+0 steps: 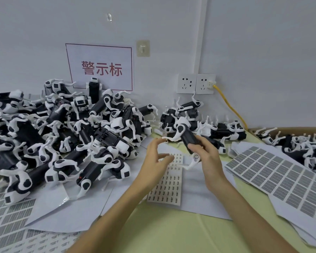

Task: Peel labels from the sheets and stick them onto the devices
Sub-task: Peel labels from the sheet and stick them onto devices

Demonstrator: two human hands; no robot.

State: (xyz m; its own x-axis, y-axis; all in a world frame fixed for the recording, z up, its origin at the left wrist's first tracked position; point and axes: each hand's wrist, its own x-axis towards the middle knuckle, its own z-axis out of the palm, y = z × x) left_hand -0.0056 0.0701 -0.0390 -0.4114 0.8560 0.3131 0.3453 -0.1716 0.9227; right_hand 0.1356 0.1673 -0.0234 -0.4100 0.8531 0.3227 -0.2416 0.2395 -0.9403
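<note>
The device (187, 137), black-bodied with white legs, is up off the counter (171, 232), gripped by the right hand (207, 158) just above the small-label sheet (169, 187). The left hand (156, 157) hovers beside it, fingers loose and parted; whether a label is on a fingertip can't be told. Rows of labels remain and a big heap of devices (62, 136) waits on the left, so there's likely plenty to go.

A white sign (100, 67) bearing 3 red characters inside a red border is fixed to the wall. Just right of the sign, a clear hook (143, 48) is stuck. Further right of the sign and lower, 2 sockets (186, 83) are mounted, with a yellow cable (230, 106) plugged into the far one.
</note>
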